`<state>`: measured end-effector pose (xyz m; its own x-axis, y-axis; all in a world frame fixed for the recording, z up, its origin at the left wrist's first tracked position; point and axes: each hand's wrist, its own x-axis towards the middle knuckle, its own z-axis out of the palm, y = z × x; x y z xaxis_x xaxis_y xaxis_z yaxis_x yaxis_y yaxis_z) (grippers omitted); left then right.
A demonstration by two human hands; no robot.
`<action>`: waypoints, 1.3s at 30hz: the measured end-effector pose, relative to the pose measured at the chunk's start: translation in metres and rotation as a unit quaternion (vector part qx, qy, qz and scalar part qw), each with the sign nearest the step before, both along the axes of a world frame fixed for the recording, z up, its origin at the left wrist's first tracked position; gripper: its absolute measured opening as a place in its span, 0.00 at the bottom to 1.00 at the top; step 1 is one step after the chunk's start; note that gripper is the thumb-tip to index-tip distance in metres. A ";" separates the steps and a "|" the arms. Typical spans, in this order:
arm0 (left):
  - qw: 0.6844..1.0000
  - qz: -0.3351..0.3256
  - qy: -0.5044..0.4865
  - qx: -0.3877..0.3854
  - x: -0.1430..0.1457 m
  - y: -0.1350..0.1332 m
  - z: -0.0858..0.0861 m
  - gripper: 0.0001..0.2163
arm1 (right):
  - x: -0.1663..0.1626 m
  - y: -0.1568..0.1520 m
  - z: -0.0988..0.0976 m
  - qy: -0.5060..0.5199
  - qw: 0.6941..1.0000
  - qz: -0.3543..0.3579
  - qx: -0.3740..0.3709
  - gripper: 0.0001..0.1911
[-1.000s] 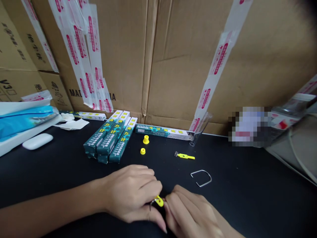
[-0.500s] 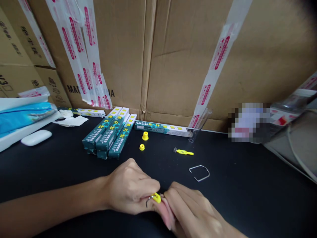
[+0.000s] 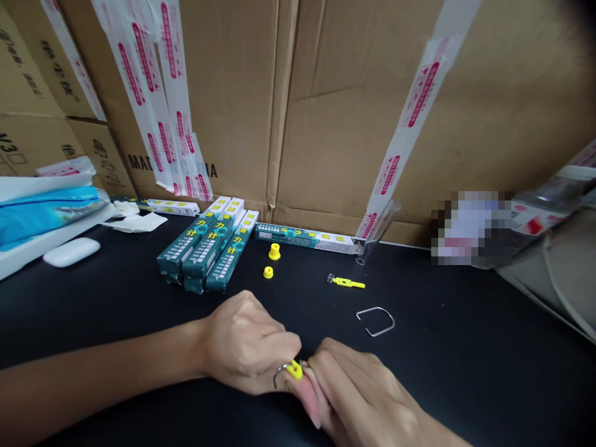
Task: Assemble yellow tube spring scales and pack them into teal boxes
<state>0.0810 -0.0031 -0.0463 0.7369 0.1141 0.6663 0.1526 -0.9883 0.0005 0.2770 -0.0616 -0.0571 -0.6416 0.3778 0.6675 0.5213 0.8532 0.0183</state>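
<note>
Close together at the front of the black table, my hands meet around a small yellow plastic piece with a curved metal hook (image 3: 294, 370). My left hand (image 3: 251, 347) is closed, its thumb and bent fingers pinching that piece. Bent fingers of my right hand (image 3: 358, 391) press in beside it; what they grip is hidden, apart from a small glint of metal. Beyond the hands lie a bent metal wire loop (image 3: 393, 323), a yellow slider with a small spring (image 3: 348, 282), a larger yellow cap (image 3: 274, 251) and a smaller yellow cap (image 3: 268, 272).
Several green-and-white boxes (image 3: 200, 254) are stacked left of centre, and another box (image 3: 302, 236) lies along the cardboard wall (image 3: 339, 124). A clear tube (image 3: 379, 233) leans there. At left are a white case (image 3: 72, 252) and a blue packet (image 3: 46, 214); a bottle (image 3: 540, 214) is at right.
The view has shifted slightly, so the table things sit a little higher. Both hands keep their grip; the yellow hook piece has turned very slightly.
</note>
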 end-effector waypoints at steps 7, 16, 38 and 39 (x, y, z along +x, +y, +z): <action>0.999 0.025 0.002 0.043 0.002 -0.003 0.002 0.31 | 0.001 0.001 0.000 -0.005 1.000 0.021 -0.013 0.24; 0.998 0.045 0.011 0.041 0.001 -0.003 -0.003 0.28 | 0.002 0.005 0.002 0.023 0.991 0.023 -0.129 0.24; 0.982 0.154 0.085 0.070 -0.002 -0.005 -0.008 0.22 | 0.016 0.023 0.003 0.008 0.942 0.024 -0.334 0.23; 0.980 0.163 0.083 0.075 -0.003 -0.004 -0.008 0.22 | 0.018 0.025 0.003 0.013 0.941 0.002 -0.338 0.22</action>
